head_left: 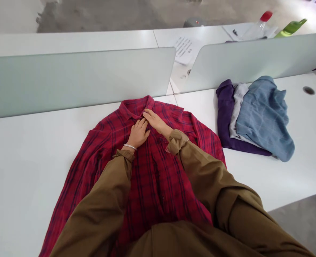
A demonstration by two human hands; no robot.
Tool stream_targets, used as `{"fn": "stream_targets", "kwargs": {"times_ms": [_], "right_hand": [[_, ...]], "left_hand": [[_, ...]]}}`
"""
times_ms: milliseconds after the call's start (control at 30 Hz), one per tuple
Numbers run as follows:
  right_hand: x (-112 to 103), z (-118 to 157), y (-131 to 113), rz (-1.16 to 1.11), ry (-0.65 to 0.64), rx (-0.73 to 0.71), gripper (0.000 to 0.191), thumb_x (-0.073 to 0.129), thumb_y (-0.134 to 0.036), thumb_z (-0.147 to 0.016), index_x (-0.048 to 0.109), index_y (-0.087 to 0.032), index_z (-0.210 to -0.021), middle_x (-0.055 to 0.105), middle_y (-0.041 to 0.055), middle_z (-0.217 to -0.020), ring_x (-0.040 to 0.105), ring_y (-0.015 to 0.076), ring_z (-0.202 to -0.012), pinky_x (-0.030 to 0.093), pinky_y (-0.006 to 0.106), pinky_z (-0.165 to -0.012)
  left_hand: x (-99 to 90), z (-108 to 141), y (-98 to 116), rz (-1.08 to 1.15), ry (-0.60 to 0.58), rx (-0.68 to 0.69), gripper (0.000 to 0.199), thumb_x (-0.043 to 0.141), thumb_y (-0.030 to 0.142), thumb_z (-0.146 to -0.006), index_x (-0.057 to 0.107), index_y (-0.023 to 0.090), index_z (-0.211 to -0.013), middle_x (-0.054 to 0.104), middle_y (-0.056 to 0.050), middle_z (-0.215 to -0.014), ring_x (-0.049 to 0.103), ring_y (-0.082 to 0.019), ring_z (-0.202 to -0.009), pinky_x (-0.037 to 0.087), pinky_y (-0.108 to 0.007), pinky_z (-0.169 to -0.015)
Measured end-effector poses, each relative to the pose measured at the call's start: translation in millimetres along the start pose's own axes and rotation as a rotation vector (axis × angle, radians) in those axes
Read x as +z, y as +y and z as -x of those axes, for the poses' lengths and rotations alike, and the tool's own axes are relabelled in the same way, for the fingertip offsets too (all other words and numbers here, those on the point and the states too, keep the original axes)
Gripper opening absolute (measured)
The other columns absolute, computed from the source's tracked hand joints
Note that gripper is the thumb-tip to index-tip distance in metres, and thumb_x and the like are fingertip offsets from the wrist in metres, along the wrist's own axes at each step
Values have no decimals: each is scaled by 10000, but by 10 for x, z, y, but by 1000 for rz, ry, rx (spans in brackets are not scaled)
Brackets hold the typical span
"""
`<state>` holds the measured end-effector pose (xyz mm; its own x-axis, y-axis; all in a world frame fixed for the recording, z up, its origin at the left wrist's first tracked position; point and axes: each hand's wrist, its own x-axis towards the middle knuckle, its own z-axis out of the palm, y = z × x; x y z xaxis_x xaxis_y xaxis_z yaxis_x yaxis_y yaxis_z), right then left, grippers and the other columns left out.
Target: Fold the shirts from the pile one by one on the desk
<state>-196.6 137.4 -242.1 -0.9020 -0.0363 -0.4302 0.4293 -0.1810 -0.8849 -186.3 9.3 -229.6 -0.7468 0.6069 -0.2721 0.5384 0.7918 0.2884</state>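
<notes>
A red shirt (144, 189) with dark checks lies front side up on the white table, its collar toward the divider and its sleeves spread to both sides. My left hand (138, 133), with a bracelet at the wrist, is on the shirt front just below the collar, its fingertips bent onto the cloth. From the right, my right hand (155, 120) reaches to the collar opening, its fingers pressed together on the shirt's front edge. The fingertips of both hands nearly meet there. Whatever small part they pinch is too small to make out.
Folded purple (223, 114), grey and blue clothes (265, 114) are piled on the white table (21, 171) at the right. Frosted dividers (80, 78) run along the back. Beyond them are papers (184, 48), a red-capped bottle (258, 29) and a green bottle (289, 29).
</notes>
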Motion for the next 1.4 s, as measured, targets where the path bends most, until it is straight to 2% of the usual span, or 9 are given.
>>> {"fn": "stream_targets", "kwargs": {"times_ms": [100, 200, 367, 500, 667, 800, 900, 1133, 1400], "right_hand": [[-33, 310, 5, 114, 40, -79, 380, 454, -249, -770, 434, -135, -1133, 524, 61, -1047, 492, 103, -972, 361, 250, -912], [-36, 832, 63, 187, -37, -66, 294, 439, -232, -766, 460, -164, -1051, 555, 21, -904, 524, 92, -829, 413, 242, -798], [73, 1726, 271, 292, -185, 29, 242, 446, -200, -752, 480, -167, -989, 577, 8, -800, 537, 89, -719, 412, 219, -687], [224, 2103, 396, 386, -179, 138, 258, 464, -203, -751, 500, -168, -1004, 601, 34, -859, 554, 98, -722, 407, 224, -670], [391, 2214, 438, 356, -198, 221, 376, 513, -238, -738, 463, -164, -1104, 606, 55, -926, 553, 96, -659, 416, 227, -612], [435, 2161, 438, 223, -211, 352, 400, 512, -253, -740, 445, -138, -1118, 605, 21, -772, 513, 80, -536, 399, 213, -517], [452, 2104, 414, 263, -218, 383, 358, 549, -303, -713, 511, -120, -1018, 567, 6, -674, 486, 86, -533, 359, 208, -481], [489, 2078, 336, 318, -197, 336, 131, 552, -288, -692, 515, -163, -698, 519, -20, -653, 443, 72, -584, 314, 191, -516], [388, 2255, 320, 523, -24, 227, 77, 461, -257, -738, 471, -183, -756, 493, -26, -654, 433, 87, -607, 314, 206, -567]], "left_hand": [[-6, -17, -40, 43, -43, -44, 495, 372, 348, -797, 360, 172, -1259, 361, -114, -1331, 270, -288, -1224, 317, -453, -914], [-26, -43, -76, 90, -42, -61, 451, 355, 354, -803, 405, 201, -1224, 387, -92, -1314, 284, -275, -1213, 311, -451, -921], [-32, -57, -109, 108, -32, -52, 424, 352, 358, -803, 450, 198, -1183, 404, -78, -1297, 293, -269, -1190, 319, -449, -911], [-25, -56, -106, 103, -37, -56, 421, 368, 352, -794, 464, 191, -1171, 409, -86, -1287, 299, -273, -1180, 317, -453, -911], [-23, -54, -105, 100, -29, -46, 420, 367, 350, -791, 468, 192, -1167, 421, -85, -1273, 326, -266, -1161, 328, -445, -905], [-29, -47, -102, 107, -30, -43, 420, 366, 349, -789, 473, 193, -1164, 420, -84, -1276, 318, -275, -1165, 326, -458, -906], [-40, -38, -93, 111, -26, -40, 420, 357, 344, -793, 473, 188, -1165, 416, -87, -1281, 306, -281, -1176, 320, -464, -911], [-43, -29, -93, 119, -16, -30, 415, 353, 347, -795, 478, 188, -1158, 425, -83, -1275, 316, -277, -1168, 327, -459, -905], [-23, -27, -102, 105, -9, -44, 417, 336, 368, -807, 478, 199, -1160, 419, -83, -1279, 309, -268, -1175, 317, -445, -913]]}}
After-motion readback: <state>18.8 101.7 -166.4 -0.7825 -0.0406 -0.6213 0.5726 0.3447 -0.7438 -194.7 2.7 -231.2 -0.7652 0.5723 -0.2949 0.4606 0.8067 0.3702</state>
